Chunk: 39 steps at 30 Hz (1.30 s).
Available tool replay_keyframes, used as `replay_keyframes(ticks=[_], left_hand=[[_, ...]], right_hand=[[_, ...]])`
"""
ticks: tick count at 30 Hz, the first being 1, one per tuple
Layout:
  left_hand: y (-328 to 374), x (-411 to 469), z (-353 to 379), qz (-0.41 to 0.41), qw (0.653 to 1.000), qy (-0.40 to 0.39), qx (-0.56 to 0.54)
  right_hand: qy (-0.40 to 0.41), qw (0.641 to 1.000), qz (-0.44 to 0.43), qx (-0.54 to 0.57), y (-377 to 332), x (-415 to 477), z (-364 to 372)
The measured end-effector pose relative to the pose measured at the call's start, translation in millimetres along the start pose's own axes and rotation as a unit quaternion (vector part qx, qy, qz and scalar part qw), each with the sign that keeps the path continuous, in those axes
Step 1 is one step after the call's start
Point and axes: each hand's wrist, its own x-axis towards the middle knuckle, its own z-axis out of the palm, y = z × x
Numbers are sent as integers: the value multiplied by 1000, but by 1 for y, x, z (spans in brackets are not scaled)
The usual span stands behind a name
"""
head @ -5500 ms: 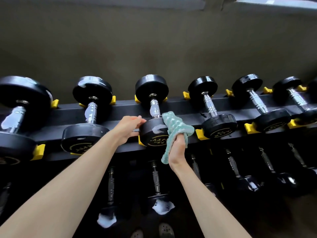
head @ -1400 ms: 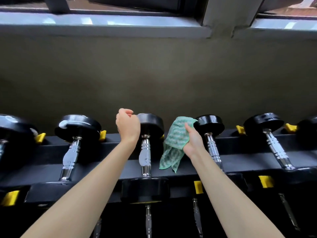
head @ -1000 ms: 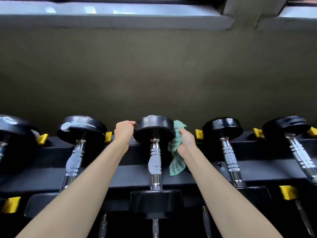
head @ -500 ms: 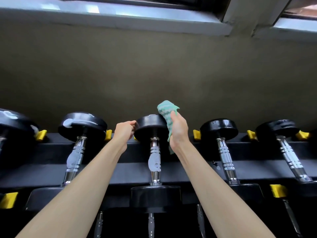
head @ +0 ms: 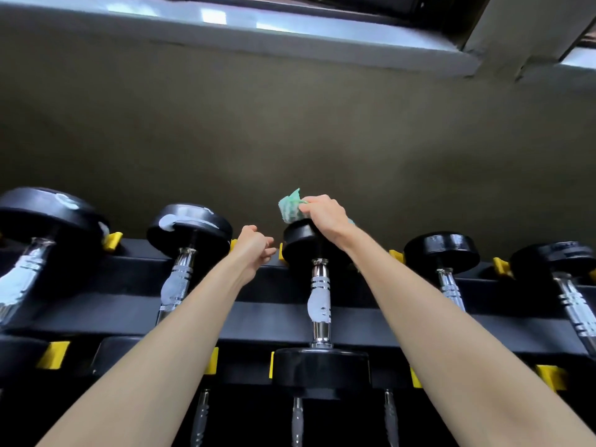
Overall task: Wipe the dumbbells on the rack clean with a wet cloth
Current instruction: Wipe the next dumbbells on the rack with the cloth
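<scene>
1. green-and-white cloth (head: pixel 291 208), bunched up, sits pressed on the top of the far head of the middle dumbbell (head: pixel 319 304); the right hand (head: pixel 325 214) holds it there, fingers (head: pixel 311 201) clamped over the cloth from above.
2. left hand (head: pixel 254 246) hangs just left of that same far head, near it, fingers loosely curled together with nothing in them; whether they touch the head cannot be told.
3. the middle dumbbell lies across the black rack (head: pixel 258 321), its chrome handle running toward the camera and its near head at the front rail; a whitish smear shows on the handle's grip.
4. yellow cradle tabs (head: pixel 53 354) sit beside the dumbbell heads along both rails.
5. to the left, a second dumbbell (head: pixel 188 233) shows whitish smears on its far head and handle, and a larger one (head: pixel 42 217) at the frame edge is smeared likewise.
6. to the right, two more dumbbells (head: pixel 442 253) rest in their cradles, their heads looking plain black.
7. below the top tier, more chrome handles show dimly on a lower tier.
8. no brand, label or writing can be read on any head from this angle.
9. behind the rack stands an olive-brown wall (head: pixel 290 124) with a pale window ledge (head: pixel 245 24) above.
</scene>
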Motion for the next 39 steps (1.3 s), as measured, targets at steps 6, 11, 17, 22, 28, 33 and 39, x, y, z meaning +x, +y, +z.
replay_keyframes(ticks=[6, 11, 17, 22, 28, 33, 39], left_hand=[[1, -6, 6, 10, 1000, -4, 19], [14, -15, 11, 38, 999, 1, 37], [17, -29, 23, 53, 998, 0, 44], [17, -49, 28, 64, 998, 1, 22], [19, -79, 46, 108, 994, -15, -4], [14, -107, 69, 136, 976, -149, 83], [1, -127, 75, 171, 897, -314, 260]], right_hand=[[17, 984, -4, 175, 15, -2, 1], [38, 964, 5, 263, 19, -20, -5], [74, 926, 58, 366, 43, -54, -21], [165, 828, 180, 504, 71, -76, -34], [199, 706, 208, 647, 90, -105, -55], [121, 677, 159, 708, 90, -124, -70], [18, 692, 126, 711, 89, -143, -87]])
